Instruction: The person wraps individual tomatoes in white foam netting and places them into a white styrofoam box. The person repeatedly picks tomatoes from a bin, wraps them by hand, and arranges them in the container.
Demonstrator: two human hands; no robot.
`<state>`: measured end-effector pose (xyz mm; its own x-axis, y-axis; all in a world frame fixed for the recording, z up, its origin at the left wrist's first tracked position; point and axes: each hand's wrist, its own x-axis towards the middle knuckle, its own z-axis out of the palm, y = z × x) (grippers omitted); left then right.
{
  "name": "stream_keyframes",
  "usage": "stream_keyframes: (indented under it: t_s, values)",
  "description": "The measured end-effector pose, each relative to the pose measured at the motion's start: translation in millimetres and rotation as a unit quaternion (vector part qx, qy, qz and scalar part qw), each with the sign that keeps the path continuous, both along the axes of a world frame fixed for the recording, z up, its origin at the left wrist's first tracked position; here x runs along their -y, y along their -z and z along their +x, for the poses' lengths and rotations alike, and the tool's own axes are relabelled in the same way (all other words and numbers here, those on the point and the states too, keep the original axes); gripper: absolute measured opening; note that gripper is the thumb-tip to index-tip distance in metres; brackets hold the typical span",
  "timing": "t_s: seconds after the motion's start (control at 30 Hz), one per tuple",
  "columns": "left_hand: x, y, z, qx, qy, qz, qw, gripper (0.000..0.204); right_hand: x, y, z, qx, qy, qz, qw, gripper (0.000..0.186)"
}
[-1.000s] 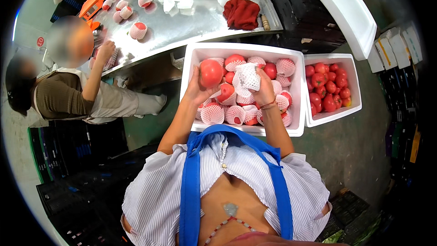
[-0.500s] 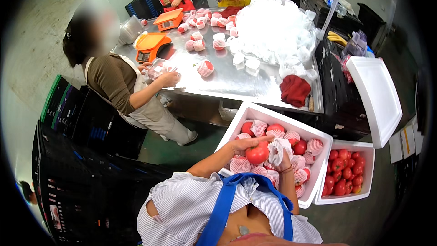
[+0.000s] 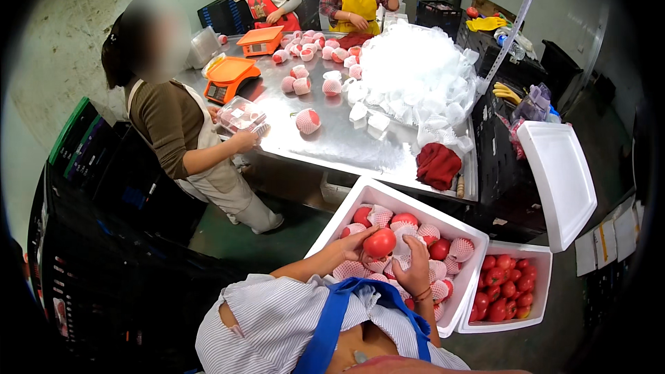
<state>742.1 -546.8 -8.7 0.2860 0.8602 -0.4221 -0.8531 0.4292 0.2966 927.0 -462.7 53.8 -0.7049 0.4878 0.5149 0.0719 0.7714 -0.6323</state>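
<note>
My left hand point(image 3: 352, 246) is closed around a bare red tomato point(image 3: 379, 243), held above a white foam box point(image 3: 470, 289). Close beside it, my right hand point(image 3: 415, 269) has its fingers curled at a white foam net sleeve point(image 3: 402, 245); the sleeve sits between that hand and the tomato, partly hidden by the fingers. Below both hands the box holds many tomatoes, most of them in pinkish-white foam nets, such as the netted tomato point(image 3: 461, 249) at the right side. A few, like the tomato point(image 3: 439, 248) near it, show bare red skin.
A second foam box point(image 3: 546, 284) of bare tomatoes adjoins on the right, beneath a leaning white lid point(image 3: 558, 183). Ahead, a metal table point(image 3: 360, 149) carries a heap of foam nets point(image 3: 415, 69), orange scales point(image 3: 232, 73) and a red cloth point(image 3: 438, 166). Three people stand around it.
The view has shifted, so the table sits lower and the boxes further left. My right hand has turned, and the sleeve bunched in it shows less. My left hand keeps the tomato.
</note>
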Motion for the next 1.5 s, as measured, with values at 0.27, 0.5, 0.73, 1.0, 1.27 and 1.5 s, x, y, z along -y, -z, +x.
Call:
stream_keyframes:
  t_s: [0.27,0.5,0.73,1.0,1.27,1.5]
  values:
    - [3,15,-5,0.074,0.002,0.010,0.997,0.068,-7,45,8,0.069,0.038,-0.175,0.981,0.038]
    - [9,-2,-2,-0.020,0.005,0.023,1.000,0.064,-22,46,9,-0.074,-0.047,-0.443,0.892,0.031]
    - [8,-3,2,0.067,0.073,0.132,0.986,0.065,-21,20,-5,-0.195,-0.213,-0.652,0.701,0.050]
    - [1,28,15,0.132,0.060,0.130,0.981,0.069,-12,68,-16,-0.242,-0.211,-0.726,0.608,0.042]
    - [0,40,26,0.262,0.081,0.153,0.949,0.068,-23,113,-6,-0.232,-0.226,-0.793,0.516,0.039]
    - [14,17,18,0.094,0.052,0.007,0.994,0.062,-38,71,-1,-0.127,-0.200,-0.676,0.698,0.033]
